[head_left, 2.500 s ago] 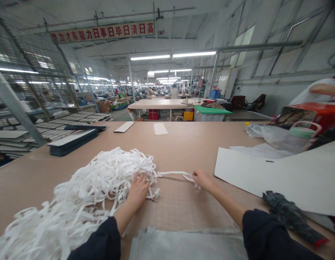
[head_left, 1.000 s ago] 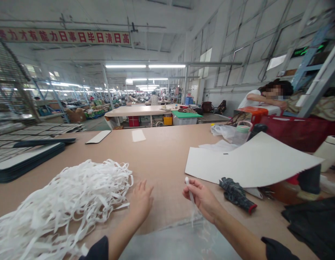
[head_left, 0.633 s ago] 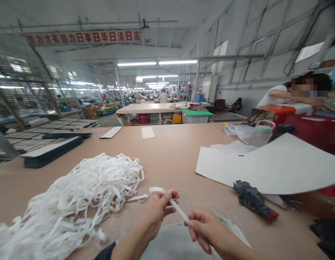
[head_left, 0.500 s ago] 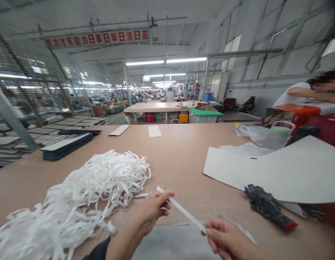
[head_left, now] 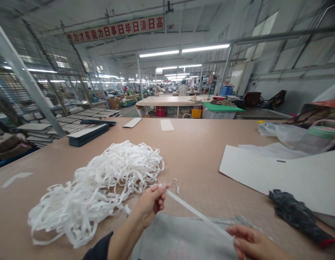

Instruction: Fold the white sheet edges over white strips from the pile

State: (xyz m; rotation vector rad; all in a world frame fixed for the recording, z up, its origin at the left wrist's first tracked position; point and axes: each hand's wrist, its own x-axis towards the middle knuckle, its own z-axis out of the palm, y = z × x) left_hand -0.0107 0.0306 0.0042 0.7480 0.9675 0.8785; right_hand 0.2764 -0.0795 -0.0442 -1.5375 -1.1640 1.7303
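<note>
A narrow white strip (head_left: 197, 213) is stretched between my two hands, slanting down to the right above the table. My left hand (head_left: 152, 202) pinches its upper end, close to the right edge of a large tangled heap of white strips (head_left: 113, 169). At the lower right, my right hand (head_left: 254, 240) is closed on the strip's lower part, with the fingertips partly cut off by the frame. Under the strip lies a grey, translucent plastic sheet or bag (head_left: 180, 234) at the near edge. A short curl of white strip (head_left: 177, 187) rests just beyond my left hand.
To the right are a large white board (head_left: 248, 166), a dark glove with a red cuff (head_left: 297, 213) and clear plastic bags (head_left: 286, 133). A stack of dark-edged panels (head_left: 88, 134) sits at the far left. Two flat pieces, one a white card (head_left: 166, 125), lie near the far edge.
The view has turned left. My hands have moved farther apart, my right hand going right, and a longer length of strip now spans between them.
</note>
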